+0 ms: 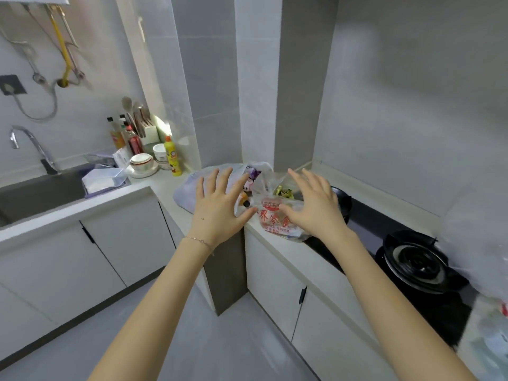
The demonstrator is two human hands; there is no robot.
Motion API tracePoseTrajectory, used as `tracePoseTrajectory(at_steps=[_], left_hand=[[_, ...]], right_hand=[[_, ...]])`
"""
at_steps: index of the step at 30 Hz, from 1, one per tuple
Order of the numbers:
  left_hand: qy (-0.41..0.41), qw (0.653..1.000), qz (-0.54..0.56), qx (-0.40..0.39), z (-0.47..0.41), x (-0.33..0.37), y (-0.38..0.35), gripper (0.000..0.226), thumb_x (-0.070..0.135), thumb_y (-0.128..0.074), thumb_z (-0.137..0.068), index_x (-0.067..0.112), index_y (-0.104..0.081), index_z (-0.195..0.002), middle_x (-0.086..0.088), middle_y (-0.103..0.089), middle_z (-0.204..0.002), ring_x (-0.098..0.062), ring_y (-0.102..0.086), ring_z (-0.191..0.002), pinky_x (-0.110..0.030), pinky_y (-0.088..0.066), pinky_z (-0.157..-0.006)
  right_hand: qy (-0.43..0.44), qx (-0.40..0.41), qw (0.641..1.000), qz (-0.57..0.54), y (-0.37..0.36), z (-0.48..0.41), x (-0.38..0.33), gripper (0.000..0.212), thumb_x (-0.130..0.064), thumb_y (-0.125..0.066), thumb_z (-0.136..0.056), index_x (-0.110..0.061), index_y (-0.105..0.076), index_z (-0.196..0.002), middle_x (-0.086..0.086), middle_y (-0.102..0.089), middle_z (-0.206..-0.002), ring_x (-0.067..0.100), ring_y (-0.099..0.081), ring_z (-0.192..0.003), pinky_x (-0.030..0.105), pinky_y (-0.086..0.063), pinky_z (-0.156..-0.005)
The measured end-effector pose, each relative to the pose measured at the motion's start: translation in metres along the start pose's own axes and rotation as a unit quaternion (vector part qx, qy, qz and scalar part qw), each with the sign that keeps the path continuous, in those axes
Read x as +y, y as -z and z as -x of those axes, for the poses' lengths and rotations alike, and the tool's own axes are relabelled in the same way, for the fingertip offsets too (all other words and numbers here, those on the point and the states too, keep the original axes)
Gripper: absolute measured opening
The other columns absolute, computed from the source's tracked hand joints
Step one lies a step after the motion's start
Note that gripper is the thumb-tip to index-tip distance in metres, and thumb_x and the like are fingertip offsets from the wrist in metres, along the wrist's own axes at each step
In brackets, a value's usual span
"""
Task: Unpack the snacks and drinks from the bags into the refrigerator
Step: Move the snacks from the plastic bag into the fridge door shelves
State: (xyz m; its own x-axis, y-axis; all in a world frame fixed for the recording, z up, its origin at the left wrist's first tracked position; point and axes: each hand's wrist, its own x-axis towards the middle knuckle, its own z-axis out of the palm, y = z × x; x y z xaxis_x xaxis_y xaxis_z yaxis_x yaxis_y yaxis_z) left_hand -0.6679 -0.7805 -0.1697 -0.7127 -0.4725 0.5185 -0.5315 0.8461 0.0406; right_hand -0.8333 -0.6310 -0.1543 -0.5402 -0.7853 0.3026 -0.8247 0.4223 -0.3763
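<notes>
Both the left hand [220, 204] and right hand [313, 206] hover spread and empty above the bags [275, 215] at frame centre, probably to open them.

A clear plastic bag [275, 220] printed with red characters lies on a white counter [160, 182]. Inside it shows a gold wrapper [283, 191]. Just left of the bag are an orange bottle [242, 199] with a black cap, a purple and pink packet [254, 174], and a pale bluish-white bag [189, 188]. Farther left of it stands a yellow bottle [171, 158] with an orange cap. Right of the bag is a black stove [412, 261]. Behind it are grey wall tiles [214, 92]
</notes>
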Motion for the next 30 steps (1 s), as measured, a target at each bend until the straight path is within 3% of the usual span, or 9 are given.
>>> tracePoseTrajectory(at_steps=[8, 15, 26, 30], left_hand=[[-0.029, 0.998, 0.039, -0.045, -0.058, -0.017, -0.06, 0.074, 0.069, -0.032, -0.083, 0.032, -0.035, -0.147, -0.006, -0.032, -0.154, -0.036, -0.022, -0.144, -0.057, -0.013, -0.115], [-0.05, 0.995, 0.053, -0.066, -0.112, -0.018, -0.128, 0.074, 0.068, -0.031, -0.083, 0.027, -0.042, -0.144, -0.01, -0.038, -0.15, -0.037, -0.027, -0.141, -0.06, -0.017, -0.113], [0.0, 0.984, 0.015, -0.179, -0.198, -0.009, -0.244, 0.087, 0.073, 0.0, -0.076, 0.033, -0.02, -0.152, -0.004, -0.02, -0.16, -0.03, -0.01, -0.148, -0.052, -0.002, -0.118], [-0.039, 0.965, 0.028, -0.258, -0.213, -0.01, -0.28, 0.083, 0.069, -0.004, -0.079, 0.033, -0.014, -0.153, -0.004, -0.012, -0.161, -0.028, 0.003, -0.149, -0.045, 0.015, -0.114]], right_hand=[[-0.052, 0.0, 0.998, 0.021, -0.029, -0.052, 0.028, 0.078, -0.051, -0.06, -0.086, -0.035, -0.02, -0.151, -0.001, -0.022, -0.157, 0.023, -0.012, -0.145, 0.047, -0.019, -0.114], [-0.088, -0.035, 0.995, 0.028, -0.064, -0.106, 0.083, 0.077, -0.047, -0.061, -0.086, -0.032, -0.022, -0.151, 0.0, -0.022, -0.157, 0.025, -0.013, -0.144, 0.05, -0.021, -0.114], [-0.084, -0.11, 0.99, 0.013, -0.127, -0.212, 0.175, 0.077, -0.047, -0.061, -0.087, -0.029, -0.022, -0.151, 0.0, -0.021, -0.158, 0.026, -0.014, -0.145, 0.047, -0.023, -0.114], [-0.077, -0.15, 0.986, -0.003, -0.15, -0.239, 0.197, 0.076, -0.047, -0.06, -0.088, -0.026, -0.023, -0.152, 0.0, -0.028, -0.156, 0.025, -0.02, -0.143, 0.044, -0.025, -0.115]])
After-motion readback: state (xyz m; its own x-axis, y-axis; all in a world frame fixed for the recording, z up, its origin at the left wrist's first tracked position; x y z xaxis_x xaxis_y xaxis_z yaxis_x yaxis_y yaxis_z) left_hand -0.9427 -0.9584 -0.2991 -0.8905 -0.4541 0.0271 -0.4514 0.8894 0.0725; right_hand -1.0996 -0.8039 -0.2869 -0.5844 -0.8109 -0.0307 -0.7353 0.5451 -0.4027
